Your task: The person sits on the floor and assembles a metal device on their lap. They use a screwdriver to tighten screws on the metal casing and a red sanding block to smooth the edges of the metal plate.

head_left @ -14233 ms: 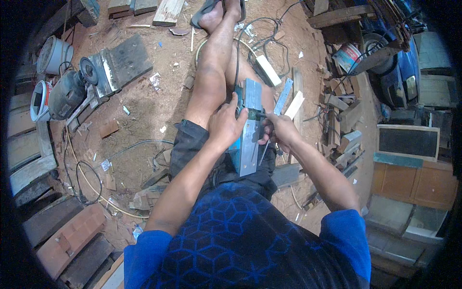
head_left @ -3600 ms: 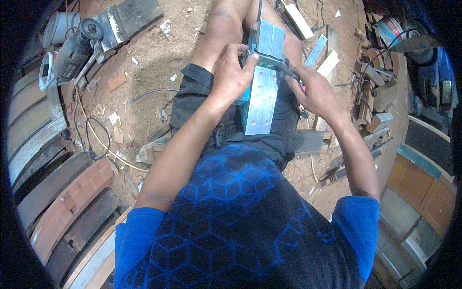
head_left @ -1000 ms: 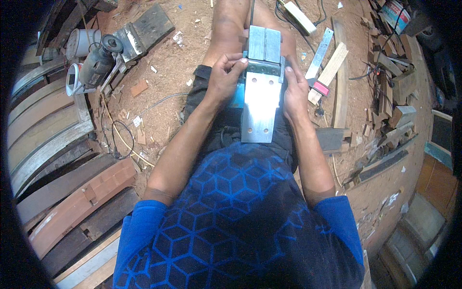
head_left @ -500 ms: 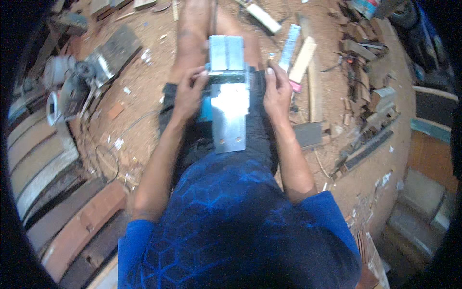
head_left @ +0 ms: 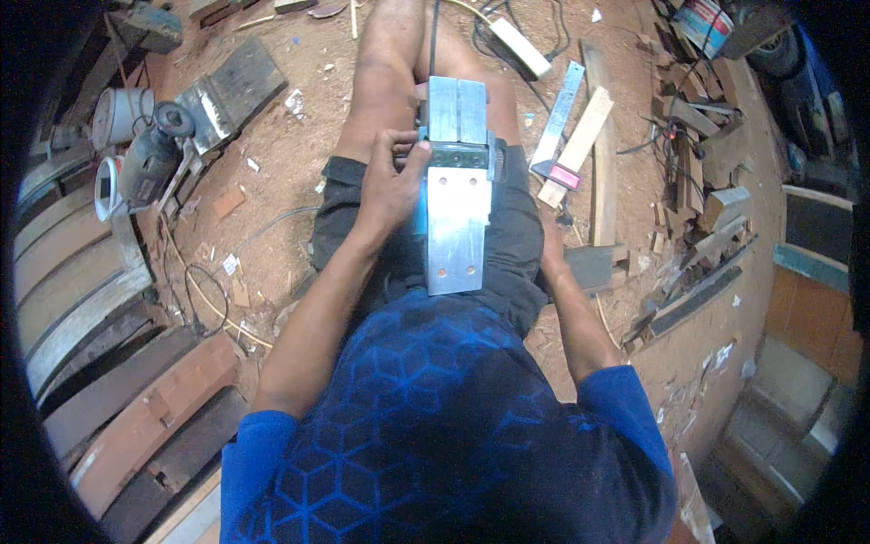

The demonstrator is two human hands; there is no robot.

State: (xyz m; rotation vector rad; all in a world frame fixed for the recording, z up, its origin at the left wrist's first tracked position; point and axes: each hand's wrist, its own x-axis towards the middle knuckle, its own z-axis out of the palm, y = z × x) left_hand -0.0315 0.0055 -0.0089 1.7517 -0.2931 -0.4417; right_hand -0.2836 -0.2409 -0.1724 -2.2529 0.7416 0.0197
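Observation:
An electric planer (head_left: 457, 218) lies upside down across my lap, its shiny metal sole facing up and the dark cutter drum (head_left: 456, 158) showing in the gap between the two plates. My left hand (head_left: 391, 181) grips its left side beside the drum, thumb near the drum's end and fingers curled. My right hand (head_left: 552, 243) is down beside my right thigh, off the planer. Its fingers are mostly hidden there, so what they touch cannot be made out. Just beyond that hand lie a pale wood strip (head_left: 584, 136), a flat metal strip (head_left: 559, 118) and a small pink piece (head_left: 564, 178).
Shavings and scraps cover the ground. A white power strip (head_left: 519, 47) and cords lie ahead. Left are a grey power tool (head_left: 149, 168), a white bucket (head_left: 122, 118) and stacked boards (head_left: 159, 408). Wood offcuts (head_left: 693, 290) line the right, with a paint bucket (head_left: 704, 27) behind.
My right hand has left the planer's right side and dropped back beside my thigh. My left hand has closed in on the planer's side by the drum. The view has shifted slightly.

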